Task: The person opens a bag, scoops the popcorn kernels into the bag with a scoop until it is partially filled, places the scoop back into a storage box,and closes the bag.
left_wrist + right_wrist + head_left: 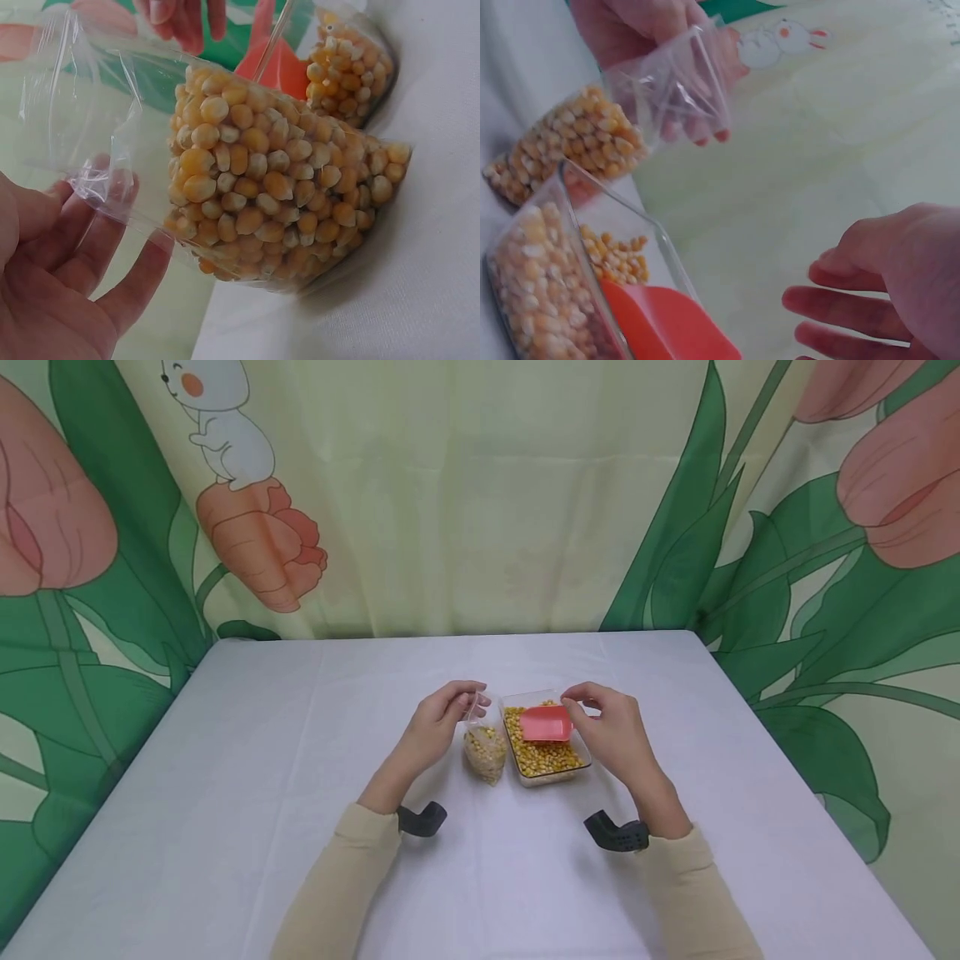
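A clear plastic bag (255, 180), its lower part full of yellow corn kernels, stands on the table left of a clear rectangular container (547, 777). With thumb and fingers my left hand (446, 710) pinches the bag by its upper edge. Above the kernels, the bag's top is bare film. More corn kernels (543, 762) fill the container, and a red scoop (546, 724) lies on them. Close to the scoop's right end is my right hand (611, 722). In the right wrist view the fingers (847, 311) of that hand are extended, holding nothing.
A white cloth covers the table (225, 802). Behind it hangs a curtain (480, 527) printed with tulips, leaves and a white rabbit on a carrot. Dark camera mounts (618, 833) sit on both wrists, beside beige sleeves (693, 893).
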The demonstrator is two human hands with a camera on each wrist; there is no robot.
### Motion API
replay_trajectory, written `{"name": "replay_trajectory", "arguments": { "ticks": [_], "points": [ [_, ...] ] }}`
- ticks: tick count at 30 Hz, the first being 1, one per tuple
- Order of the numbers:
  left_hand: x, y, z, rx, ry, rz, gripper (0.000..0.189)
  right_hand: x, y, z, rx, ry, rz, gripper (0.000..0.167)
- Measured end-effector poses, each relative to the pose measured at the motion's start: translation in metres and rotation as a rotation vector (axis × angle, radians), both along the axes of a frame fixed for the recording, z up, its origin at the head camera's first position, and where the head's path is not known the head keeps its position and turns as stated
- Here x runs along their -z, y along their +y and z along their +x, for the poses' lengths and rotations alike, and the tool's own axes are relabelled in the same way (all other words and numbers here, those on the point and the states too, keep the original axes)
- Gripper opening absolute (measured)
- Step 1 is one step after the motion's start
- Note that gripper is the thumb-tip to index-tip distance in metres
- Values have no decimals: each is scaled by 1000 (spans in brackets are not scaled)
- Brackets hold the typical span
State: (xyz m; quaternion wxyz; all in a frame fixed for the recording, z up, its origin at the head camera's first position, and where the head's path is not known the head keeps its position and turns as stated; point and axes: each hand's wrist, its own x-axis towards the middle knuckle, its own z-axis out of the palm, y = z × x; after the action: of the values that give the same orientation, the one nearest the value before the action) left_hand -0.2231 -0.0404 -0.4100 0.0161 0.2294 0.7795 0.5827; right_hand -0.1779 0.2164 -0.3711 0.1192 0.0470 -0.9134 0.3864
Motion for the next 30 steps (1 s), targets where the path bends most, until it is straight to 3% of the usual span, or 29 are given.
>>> {"name": "replay_trajectory", "arguments": {
  "ticks": [12,19,24,30],
  "points": [
    [0,4,-7,-41,-38,-28,24,2,-30,9,-232,13,-68,15],
    [-2,5,-8,-66,-56,-26,18,1,-41,16,-276,-17,-19,18],
    [-3,5,-9,-80,-47,-22,15,2,-47,19,-347,27,-16,13],
    [-4,5,-8,-134,-34,-42,14,4,-55,22,-367,134,108,17]
  ]
}}
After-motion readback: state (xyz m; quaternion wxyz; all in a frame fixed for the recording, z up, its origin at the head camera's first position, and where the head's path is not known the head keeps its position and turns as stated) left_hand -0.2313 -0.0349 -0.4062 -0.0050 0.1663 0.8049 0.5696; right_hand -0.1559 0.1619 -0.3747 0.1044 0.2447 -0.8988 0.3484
